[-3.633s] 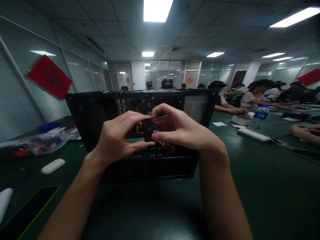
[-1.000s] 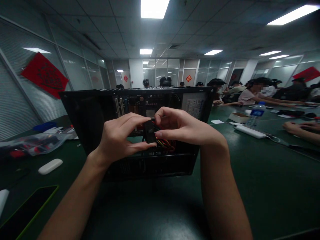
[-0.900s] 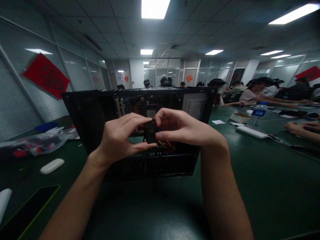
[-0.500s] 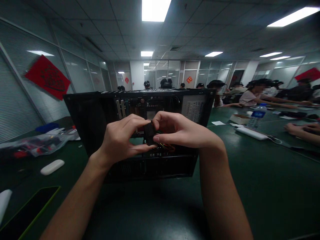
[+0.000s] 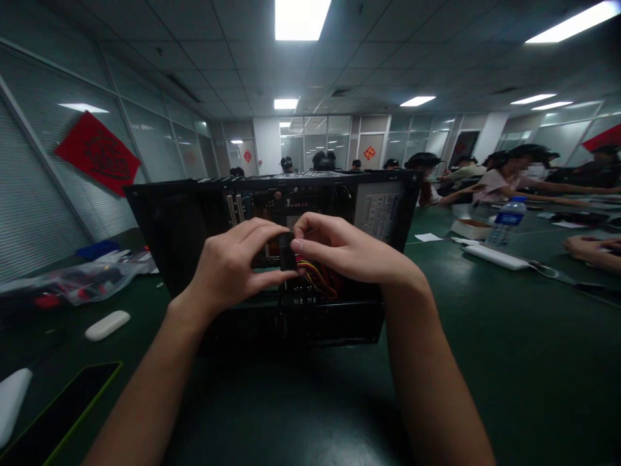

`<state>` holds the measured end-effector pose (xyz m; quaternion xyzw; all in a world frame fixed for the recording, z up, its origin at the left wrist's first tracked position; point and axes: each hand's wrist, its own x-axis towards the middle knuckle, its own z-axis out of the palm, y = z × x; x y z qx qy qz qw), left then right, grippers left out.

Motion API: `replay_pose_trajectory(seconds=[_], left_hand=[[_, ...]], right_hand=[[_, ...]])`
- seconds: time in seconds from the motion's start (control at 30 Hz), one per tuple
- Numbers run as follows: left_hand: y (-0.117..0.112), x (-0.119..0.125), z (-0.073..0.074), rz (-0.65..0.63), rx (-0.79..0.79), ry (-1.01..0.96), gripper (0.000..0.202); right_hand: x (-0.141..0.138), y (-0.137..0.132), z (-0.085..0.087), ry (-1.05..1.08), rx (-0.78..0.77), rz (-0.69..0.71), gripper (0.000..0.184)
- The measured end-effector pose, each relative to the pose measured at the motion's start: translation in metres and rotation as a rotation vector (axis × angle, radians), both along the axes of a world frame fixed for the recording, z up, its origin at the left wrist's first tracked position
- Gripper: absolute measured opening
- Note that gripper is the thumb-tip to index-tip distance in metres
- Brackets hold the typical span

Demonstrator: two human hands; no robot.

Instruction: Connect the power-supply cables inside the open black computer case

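An open black computer case [image 5: 160, 220] stands on the green table [image 5: 509, 362] in front of me, its boards and slots showing inside. Both my hands are raised before its opening. My left hand [image 5: 228, 272] pinches a small black connector [image 5: 286, 251] between thumb and forefinger. My right hand [image 5: 339, 249] grips the same connector from the right, fingers curled over it. A bundle of red, yellow and black wires [image 5: 317, 277] runs from the connector down into the case.
A dark phone [image 5: 58, 414] and white oblong objects [image 5: 107, 324] lie at the left, beside a clear plastic bag of parts [image 5: 77, 281]. A water bottle [image 5: 504, 223] and a white power strip [image 5: 495, 257] are at the right. Several other people sit along the far side.
My hands have stayed pinched together on the connector; they shifted slightly, and more of the wire bundle shows below my right hand now. The view drifted a little.
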<state>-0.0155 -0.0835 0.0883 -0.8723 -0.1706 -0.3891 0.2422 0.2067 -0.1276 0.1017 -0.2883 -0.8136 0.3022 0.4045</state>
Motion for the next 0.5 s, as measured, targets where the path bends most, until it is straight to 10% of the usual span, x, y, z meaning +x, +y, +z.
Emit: replay_pose_trajectory(seconds=[0.5], left_hand=[[0.012,-0.007,-0.005,0.077,0.186,-0.023,0.041]], right_hand=[[0.015,-0.003,0.003,-0.119,0.19,0.038,0.039]])
